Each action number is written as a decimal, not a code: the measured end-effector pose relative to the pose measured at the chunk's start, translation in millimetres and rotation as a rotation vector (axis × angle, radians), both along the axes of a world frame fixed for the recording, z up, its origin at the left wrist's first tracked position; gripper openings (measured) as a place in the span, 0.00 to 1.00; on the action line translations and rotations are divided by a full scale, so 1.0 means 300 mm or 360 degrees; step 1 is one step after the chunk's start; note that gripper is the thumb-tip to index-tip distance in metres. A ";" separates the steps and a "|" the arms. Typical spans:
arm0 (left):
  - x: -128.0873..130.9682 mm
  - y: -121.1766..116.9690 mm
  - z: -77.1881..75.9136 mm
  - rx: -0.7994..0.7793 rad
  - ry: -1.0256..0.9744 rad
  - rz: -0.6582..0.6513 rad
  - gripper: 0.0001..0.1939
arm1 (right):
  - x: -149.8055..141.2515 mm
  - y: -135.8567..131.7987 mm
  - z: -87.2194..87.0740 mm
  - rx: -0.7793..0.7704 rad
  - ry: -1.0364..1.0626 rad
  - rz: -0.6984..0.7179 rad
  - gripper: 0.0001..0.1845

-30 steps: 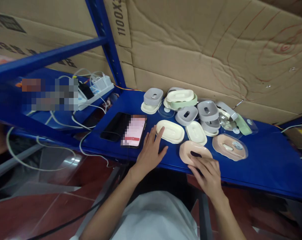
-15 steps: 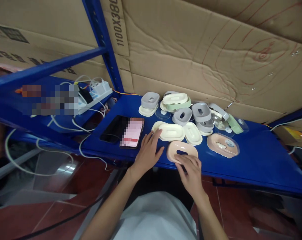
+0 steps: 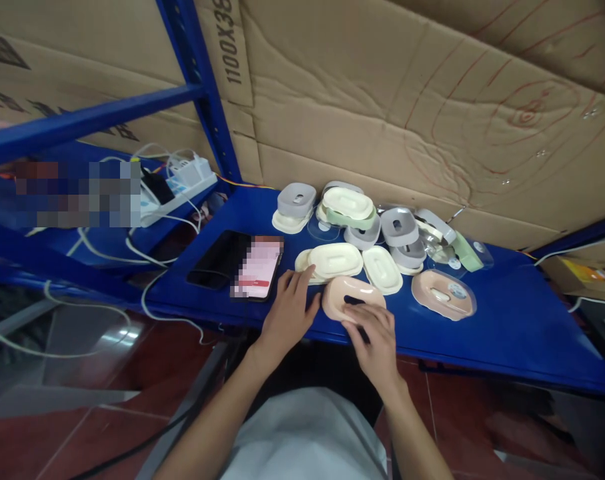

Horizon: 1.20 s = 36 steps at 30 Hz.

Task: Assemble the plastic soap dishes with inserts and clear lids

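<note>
My right hand (image 3: 375, 340) rests on the near edge of a pink oval soap dish (image 3: 349, 296) lying upside down at the front of the blue shelf (image 3: 507, 333); its fingers curl over the rim and press on it. My left hand (image 3: 289, 310) lies flat with fingers stretched beside the pink dish, fingertips touching a cream oval dish (image 3: 332, 260). Behind them sits a heap of grey, cream and green soap dish parts (image 3: 382, 223).
A second pink dish (image 3: 442, 295) under clear wrap lies to the right. Two phones (image 3: 237, 267) lie left of my left hand. A white power strip (image 3: 177, 183) with cables sits on the left shelf. Cardboard (image 3: 382, 100) lines the back wall.
The pink dish has slid left toward my left hand with my right hand on it. The cream dish now sits on another cream piece. My left hand has barely moved.
</note>
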State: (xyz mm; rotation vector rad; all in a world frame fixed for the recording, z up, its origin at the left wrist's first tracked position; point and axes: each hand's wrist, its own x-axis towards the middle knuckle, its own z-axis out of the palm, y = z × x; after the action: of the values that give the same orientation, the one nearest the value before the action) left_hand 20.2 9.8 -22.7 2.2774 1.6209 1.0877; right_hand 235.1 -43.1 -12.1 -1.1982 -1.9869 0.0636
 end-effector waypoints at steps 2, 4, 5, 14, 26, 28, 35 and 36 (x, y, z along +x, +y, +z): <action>-0.004 -0.007 -0.003 -0.0009 -0.0018 -0.0035 0.29 | 0.005 0.009 0.006 0.0017 0.0061 -0.0030 0.15; -0.010 -0.019 0.001 -0.0060 -0.0022 -0.0128 0.30 | 0.012 0.015 0.010 0.0032 0.0102 -0.0042 0.15; -0.015 -0.027 0.005 -0.0088 -0.0022 -0.0191 0.30 | 0.016 0.018 0.011 0.0035 0.0115 -0.0041 0.15; -0.081 -0.145 0.060 -0.0366 0.0021 -0.0603 0.33 | 0.079 0.000 0.034 0.0030 0.0041 0.0016 0.16; -0.089 -0.137 0.047 -0.0185 -0.0074 -0.0566 0.33 | -0.022 -0.003 0.063 -0.0093 -0.0232 0.0432 0.18; -0.098 -0.137 0.039 -0.0123 -0.0063 -0.0596 0.27 | -0.024 -0.004 0.052 -0.0129 -0.0272 0.0451 0.19; -0.110 -0.131 0.009 -0.0147 -0.0030 -0.0559 0.24 | 0.025 0.018 0.082 -0.0218 -0.0345 0.0490 0.22; -0.109 -0.131 0.006 -0.0144 -0.0039 -0.0542 0.23 | 0.035 0.043 0.105 -0.0213 -0.0354 0.0480 0.20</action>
State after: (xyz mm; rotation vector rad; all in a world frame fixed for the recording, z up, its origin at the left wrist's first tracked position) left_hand -12.4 -29.5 -20.8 2.3540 1.1863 0.9337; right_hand 245.6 -30.3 19.4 -1.0132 -2.3804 0.2273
